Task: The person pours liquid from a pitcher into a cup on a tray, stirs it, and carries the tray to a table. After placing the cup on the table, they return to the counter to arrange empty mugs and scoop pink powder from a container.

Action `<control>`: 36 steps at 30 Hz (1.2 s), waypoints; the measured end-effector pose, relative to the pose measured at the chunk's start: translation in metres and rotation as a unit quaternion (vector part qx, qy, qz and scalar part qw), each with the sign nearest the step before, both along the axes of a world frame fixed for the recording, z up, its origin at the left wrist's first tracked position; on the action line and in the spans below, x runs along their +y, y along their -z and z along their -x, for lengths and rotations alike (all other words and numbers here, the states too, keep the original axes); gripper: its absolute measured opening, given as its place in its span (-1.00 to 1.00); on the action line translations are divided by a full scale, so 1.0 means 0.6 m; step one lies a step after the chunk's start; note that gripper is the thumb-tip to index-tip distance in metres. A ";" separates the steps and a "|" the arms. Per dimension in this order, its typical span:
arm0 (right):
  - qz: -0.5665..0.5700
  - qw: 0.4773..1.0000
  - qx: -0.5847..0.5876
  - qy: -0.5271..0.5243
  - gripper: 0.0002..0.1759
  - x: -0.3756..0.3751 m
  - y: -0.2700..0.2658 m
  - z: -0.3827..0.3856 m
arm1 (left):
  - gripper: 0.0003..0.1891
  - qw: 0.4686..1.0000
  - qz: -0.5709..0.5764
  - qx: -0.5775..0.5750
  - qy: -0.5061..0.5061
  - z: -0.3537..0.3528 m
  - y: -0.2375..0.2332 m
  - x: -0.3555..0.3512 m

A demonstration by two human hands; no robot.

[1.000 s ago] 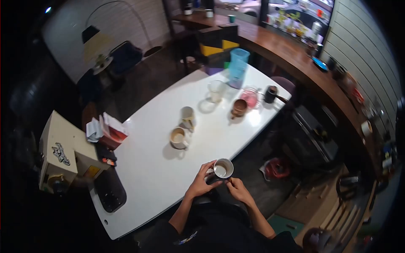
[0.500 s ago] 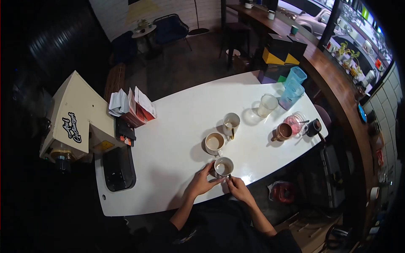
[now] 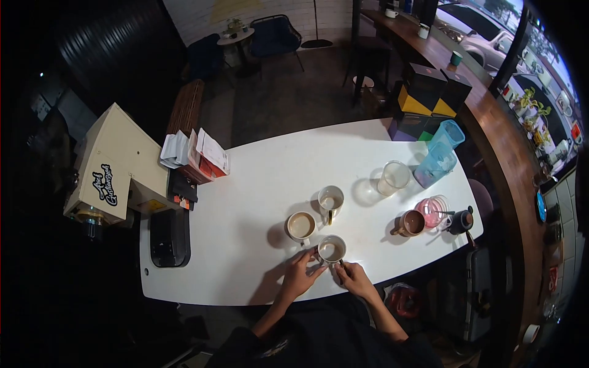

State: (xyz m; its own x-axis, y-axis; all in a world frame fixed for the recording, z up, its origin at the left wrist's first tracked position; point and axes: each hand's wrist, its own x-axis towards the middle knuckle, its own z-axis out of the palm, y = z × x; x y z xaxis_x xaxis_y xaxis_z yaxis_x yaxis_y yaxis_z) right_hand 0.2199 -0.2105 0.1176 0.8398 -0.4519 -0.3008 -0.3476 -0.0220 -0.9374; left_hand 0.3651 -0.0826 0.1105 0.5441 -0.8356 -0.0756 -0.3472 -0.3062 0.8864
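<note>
A small white mug (image 3: 332, 249) is seen standing upright on the white table (image 3: 257, 178), close to its near edge and just beside a second white mug (image 3: 301, 225). A third mug (image 3: 331, 199) with a gold-toned handle stands a little farther back. The near mug is round-rimmed and glossy and is filled partway with a pale brown drink. Its handle is turned toward the near edge.

The left hand (image 3: 299, 277) is laid against the mug's near-left wall, fingers extended and slightly spread, not wrapped around it. The right hand (image 3: 354, 279) is brought to the handle, thumb and forefinger pinched on it — the remaining fingers are too small to be told.
</note>
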 end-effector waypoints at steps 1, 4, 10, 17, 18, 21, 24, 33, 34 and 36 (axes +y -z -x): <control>0.049 0.999 -0.022 0.000 -0.57 -0.008 0.014 -0.001 | -0.49 0.999 -0.035 0.005 -0.032 0.005 -0.001 -0.005; 0.083 0.996 -0.036 -0.017 -0.61 -0.034 0.047 -0.006 | -0.57 0.997 0.008 -0.012 -0.075 0.011 0.009 -0.010; 0.072 0.992 -0.052 -0.094 -0.64 -0.072 0.054 -0.014 | -0.84 0.983 0.019 -0.019 -0.179 0.016 0.021 -0.005; 0.119 0.980 -0.008 -0.161 -0.69 -0.090 0.053 -0.037 | -0.83 0.964 0.052 -0.037 -0.258 0.005 0.055 0.004; 0.111 0.981 -0.009 -0.158 -0.68 -0.088 0.054 -0.040 | -0.82 0.961 0.044 -0.033 -0.270 0.004 0.053 0.002; 0.120 0.981 0.023 -0.150 -0.67 -0.084 0.047 -0.050 | -0.82 0.960 0.045 -0.014 -0.276 -0.006 0.062 0.003; 0.110 0.984 0.033 -0.137 -0.67 -0.079 0.034 -0.049 | -0.82 0.961 0.088 0.021 -0.263 -0.014 0.082 -0.001; 0.117 0.990 -0.003 -0.084 -0.65 -0.058 0.054 -0.045 | -0.85 0.974 0.109 0.106 -0.171 -0.037 0.067 -0.018; 0.120 0.989 0.004 -0.083 -0.66 -0.058 0.047 -0.047 | -0.84 0.973 0.114 0.115 -0.163 -0.040 0.065 -0.020; 0.126 0.989 0.002 -0.080 -0.67 -0.054 0.048 -0.055 | -0.84 0.974 0.129 0.098 -0.160 -0.040 0.069 -0.022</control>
